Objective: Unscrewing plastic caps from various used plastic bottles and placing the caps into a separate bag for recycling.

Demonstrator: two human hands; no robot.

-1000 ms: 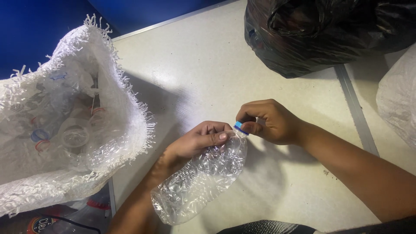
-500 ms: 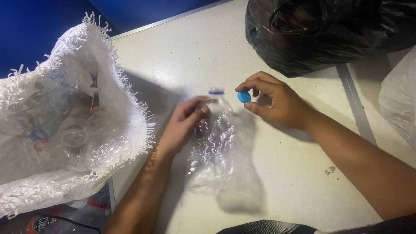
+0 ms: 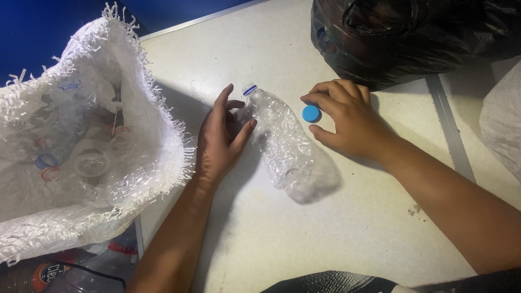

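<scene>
White woven sack (image 3: 135,135) at left desk (image 3: 347,233) edge, clear bottles seen inside. Left hand (image 3: 220,138) open, fingers spread, thumb touching crumpled clear bottle (image 3: 282,138) lying on its side mid-desk, neck uncapped. Bottle judged empty, light, thin-walled, springy, likely slippery; firmest hold judged at stiff neck ring. Blue cap (image 3: 311,113) pinched on desk by right hand (image 3: 347,122). Black bag (image 3: 412,38) behind
</scene>
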